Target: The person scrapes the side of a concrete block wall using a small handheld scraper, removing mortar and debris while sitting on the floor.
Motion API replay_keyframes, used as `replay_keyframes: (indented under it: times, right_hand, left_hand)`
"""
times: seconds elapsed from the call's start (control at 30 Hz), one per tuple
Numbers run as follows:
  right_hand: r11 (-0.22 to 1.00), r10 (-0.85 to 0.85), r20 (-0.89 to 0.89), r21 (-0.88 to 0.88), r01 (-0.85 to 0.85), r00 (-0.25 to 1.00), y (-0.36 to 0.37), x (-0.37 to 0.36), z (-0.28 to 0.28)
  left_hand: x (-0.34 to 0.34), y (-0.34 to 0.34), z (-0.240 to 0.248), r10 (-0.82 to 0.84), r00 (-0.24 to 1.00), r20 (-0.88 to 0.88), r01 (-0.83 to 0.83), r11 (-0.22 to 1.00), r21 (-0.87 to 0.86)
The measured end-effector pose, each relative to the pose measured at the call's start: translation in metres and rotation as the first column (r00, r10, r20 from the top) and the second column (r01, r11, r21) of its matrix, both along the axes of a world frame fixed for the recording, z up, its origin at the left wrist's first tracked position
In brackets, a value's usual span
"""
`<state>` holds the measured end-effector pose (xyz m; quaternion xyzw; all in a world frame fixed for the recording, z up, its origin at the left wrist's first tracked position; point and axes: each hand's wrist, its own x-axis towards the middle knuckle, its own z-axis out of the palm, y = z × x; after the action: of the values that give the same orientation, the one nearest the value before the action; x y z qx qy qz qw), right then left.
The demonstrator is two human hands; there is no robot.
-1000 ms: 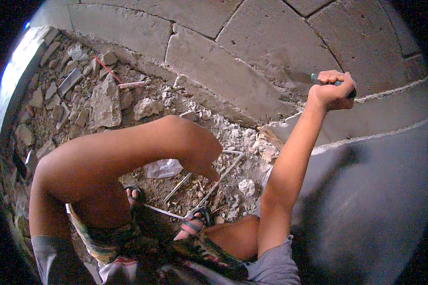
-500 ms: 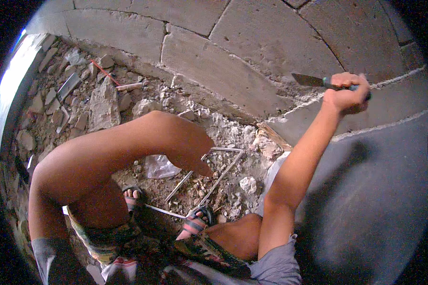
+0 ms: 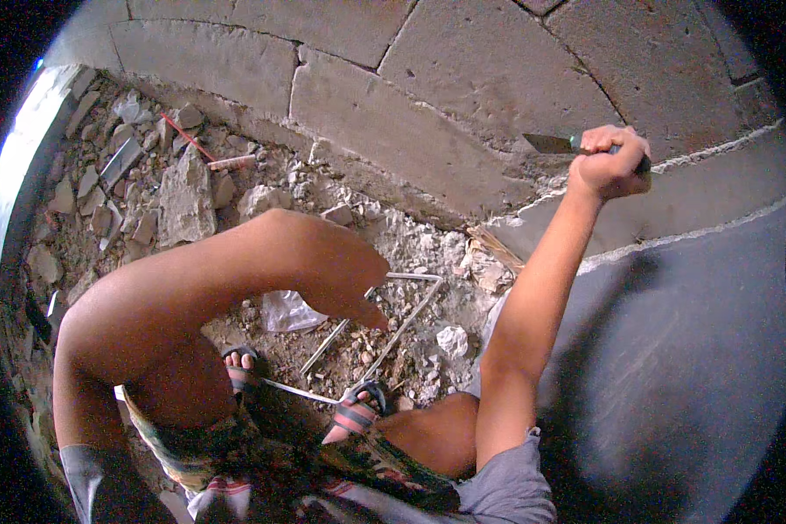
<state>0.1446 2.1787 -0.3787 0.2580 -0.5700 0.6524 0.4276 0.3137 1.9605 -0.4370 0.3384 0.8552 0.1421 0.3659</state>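
My right hand (image 3: pixel 614 162) is closed around the handle of a knife (image 3: pixel 548 143). The knife has a dark blade and a green bit by the handle. Its blade points left, in front of the grey block wall (image 3: pixel 489 65), close to the rough mortar joint; I cannot tell whether it touches. My left arm bends across my left knee. From it my left hand (image 3: pixel 345 278) hangs loosely over the rubble, thumb apart from the fingers, with no held thing showing. Below that hand a thin white bent strip frame (image 3: pixel 402 329) lies on the ground.
Broken stones and rubble (image 3: pixel 183 205) cover the ground at left, with a red stick (image 3: pixel 186 137) among them. A crumpled clear plastic bag (image 3: pixel 290 311) lies under my left arm. Splintered wood (image 3: pixel 496 247) sticks out at the wall's foot. A smooth dark grey surface (image 3: pixel 672 367) fills the right.
My right hand has moved a little left and down along the wall with the knife, the wrist turning slightly. My left hand stays almost where it was.
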Motion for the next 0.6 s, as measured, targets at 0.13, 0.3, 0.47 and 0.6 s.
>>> replay_keyframes:
  times: [0.13, 0.3, 0.47, 0.6]
  right_hand:
    - [1.000, 0.009, 0.052, -0.027, -0.007, 0.999, -0.009, -0.006, -0.016]
    - [0.996, 0.083, -0.005, -0.020, -0.084, 0.996, -0.009, 0.001, -0.004]
    - [0.997, 0.077, -0.023, 0.025, -0.077, 0.997, 0.006, -0.004, 0.003]
    - [1.000, 0.021, -0.022, -0.006, -0.021, 1.000, -0.012, -0.009, -0.010]
  left_hand:
    - [-0.005, -0.001, -0.006, -0.019, 0.999, 0.027, 0.019, 1.000, 0.024]
    - [-0.001, -0.001, 0.003, 0.038, 0.998, 0.040, -0.037, 0.999, -0.016]
    - [0.001, -0.006, -0.007, 0.059, 0.989, -0.136, -0.046, 0.994, 0.102]
    - [0.002, -0.010, -0.006, 0.043, 0.987, -0.156, -0.023, 0.991, 0.132]
